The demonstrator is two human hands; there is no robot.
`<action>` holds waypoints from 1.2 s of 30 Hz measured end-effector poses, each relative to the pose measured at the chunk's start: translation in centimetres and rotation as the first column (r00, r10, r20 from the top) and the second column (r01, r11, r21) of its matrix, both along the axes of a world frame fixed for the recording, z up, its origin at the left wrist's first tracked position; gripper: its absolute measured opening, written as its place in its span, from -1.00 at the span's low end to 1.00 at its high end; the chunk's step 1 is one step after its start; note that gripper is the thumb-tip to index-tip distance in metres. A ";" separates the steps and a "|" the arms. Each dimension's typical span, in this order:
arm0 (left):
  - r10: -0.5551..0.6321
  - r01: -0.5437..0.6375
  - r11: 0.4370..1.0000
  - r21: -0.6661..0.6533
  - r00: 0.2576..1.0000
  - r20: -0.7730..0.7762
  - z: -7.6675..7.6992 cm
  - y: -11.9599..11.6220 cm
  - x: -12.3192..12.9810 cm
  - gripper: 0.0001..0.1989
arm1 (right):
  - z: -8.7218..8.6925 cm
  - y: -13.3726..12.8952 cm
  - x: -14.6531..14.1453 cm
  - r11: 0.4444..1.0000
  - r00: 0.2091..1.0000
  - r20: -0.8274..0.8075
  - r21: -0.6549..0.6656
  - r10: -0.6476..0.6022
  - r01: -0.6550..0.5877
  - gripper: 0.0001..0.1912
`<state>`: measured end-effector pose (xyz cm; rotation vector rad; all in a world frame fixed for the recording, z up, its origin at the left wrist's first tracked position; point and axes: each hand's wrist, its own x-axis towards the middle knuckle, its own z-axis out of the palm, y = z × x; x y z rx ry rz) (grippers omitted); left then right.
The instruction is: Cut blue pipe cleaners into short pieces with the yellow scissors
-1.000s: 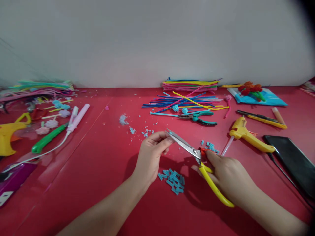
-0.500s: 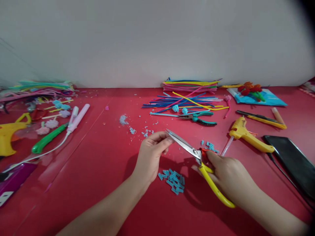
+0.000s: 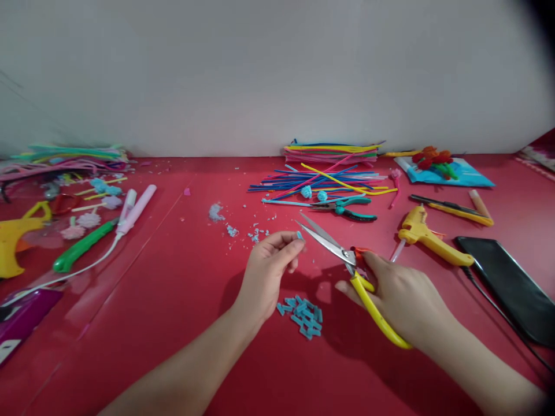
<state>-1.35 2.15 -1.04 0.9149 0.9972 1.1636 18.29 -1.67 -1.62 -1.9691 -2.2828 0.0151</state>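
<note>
Between the thumb and forefinger of my left hand is a small light-blue pipe cleaner piece, its tip poking out. My right hand grips yellow-handled scissors with a red part near the pivot. The blades are parted, and their tips point at the left fingertips with a small gap between. Below the hands lies a pile of short blue pipe cleaner pieces. Blue fluff and trimmings are scattered on the red table beyond my left hand.
Pliers lie behind the scissors, by loose coloured pipe cleaners. At right are a yellow glue gun, a black phone and a box cutter. A pink hot tool and another yellow glue gun lie at left.
The scissor blades have opened and drawn slightly away from my left fingertips. The tip of the blue piece now shows there. The whole view has shifted slightly.
</note>
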 end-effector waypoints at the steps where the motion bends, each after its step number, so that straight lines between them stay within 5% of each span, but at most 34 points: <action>1: -0.020 0.020 1.000 -0.003 1.000 0.002 0.0 0.0 0.1 -0.90 | 0.1 0.1 0.0 1.000 1.000 -0.016 0.003 0.000 0.000 -0.68; 6: -0.188 0.188 0.982 -0.021 0.981 -0.041 0.0 -0.5 0.7 -0.88 | 0.6 0.4 -0.9 0.998 0.939 -0.344 -0.055 0.003 -0.023 -0.77; 12: -0.431 0.419 0.902 -0.106 0.888 -0.163 0.5 -1.4 1.4 -0.87 | 1.2 0.2 -2.0 0.967 0.542 -0.832 -0.220 -0.117 -0.130 -0.85; 15: -0.477 0.468 0.879 -0.093 0.859 -0.188 0.7 -1.5 1.5 -0.88 | 1.6 0.1 -2.0 0.950 0.460 -0.871 -0.270 -0.171 -0.158 -0.85; 27: -0.277 0.405 0.908 0.111 0.776 -0.566 0.3 -1.8 1.9 -0.95 | 0.6 -0.2 -2.0 0.982 0.714 -0.700 -0.147 -0.020 -0.117 -0.88; 31: -0.267 0.369 0.922 0.121 0.829 -0.492 0.2 -1.7 1.8 -0.95 | 0.9 -0.1 -1.7 0.987 0.781 -0.624 -0.114 0.021 -0.117 -0.85; 36: -0.131 0.133 0.991 -0.009 0.960 -0.248 -0.1 -0.6 0.9 -0.91 | 0.8 0.0 -0.6 0.999 0.945 -0.326 -0.037 0.008 -0.021 -0.73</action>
